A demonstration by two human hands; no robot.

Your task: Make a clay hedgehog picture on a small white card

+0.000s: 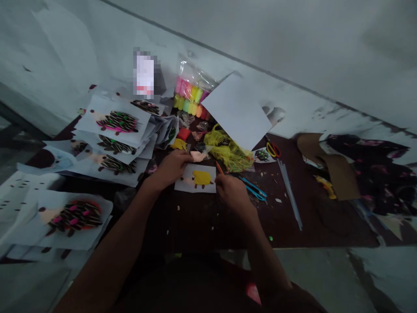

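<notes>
A small white card [180, 185] lies on the dark table between my hands, bearing a yellow animal shape [202, 178] with brown feet and a pale head. At the card's upper left is my left hand [174, 165], its fingers bent close together beside a pale pink lump [197, 156]; whether they pinch anything is too small to tell. My right hand [232, 191] grips an orange stick-like tool [219, 168] by the card's right edge, with its tip pointing up and away.
Finished hedgehog pictures [114, 121] are stacked at the left. Behind the card are a yellow bag [228, 152], clay packs [190, 100] and a large white sheet [237, 111]. Blue scissors [254, 189], red-yellow scissors [273, 149], clear sticks [289, 193] and brown cardboard [343, 176] lie rightward.
</notes>
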